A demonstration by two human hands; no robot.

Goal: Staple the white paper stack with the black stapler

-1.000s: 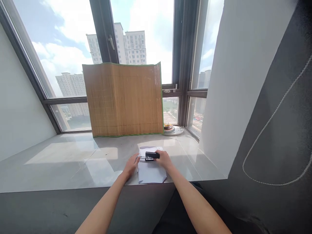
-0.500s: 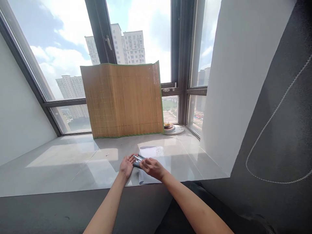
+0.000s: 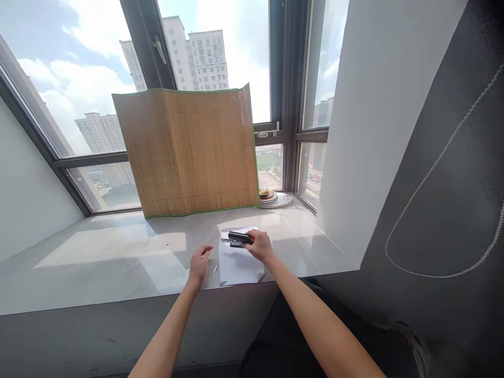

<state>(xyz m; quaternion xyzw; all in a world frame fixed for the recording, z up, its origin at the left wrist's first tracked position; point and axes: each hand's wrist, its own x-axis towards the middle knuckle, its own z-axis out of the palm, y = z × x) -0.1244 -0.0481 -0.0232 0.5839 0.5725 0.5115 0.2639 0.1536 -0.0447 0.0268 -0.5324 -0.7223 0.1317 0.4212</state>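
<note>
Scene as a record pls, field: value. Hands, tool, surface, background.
right hand: holds black stapler over white paper; contact with paper unclear
left hand: left of paper, fingers loosely bent, nothing seen in them
small pale strip: on windowsill, between left hand and paper
brown mat: upright before window
stacked plates: at mat's right edge

One head-worn camera faces the window [image 3: 252,47]; angled down, near the sill [image 3: 118,257].

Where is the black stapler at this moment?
In the head view, the long black stapler is in the right hand, just below the picture's centre, over the far part of the white paper.
</note>
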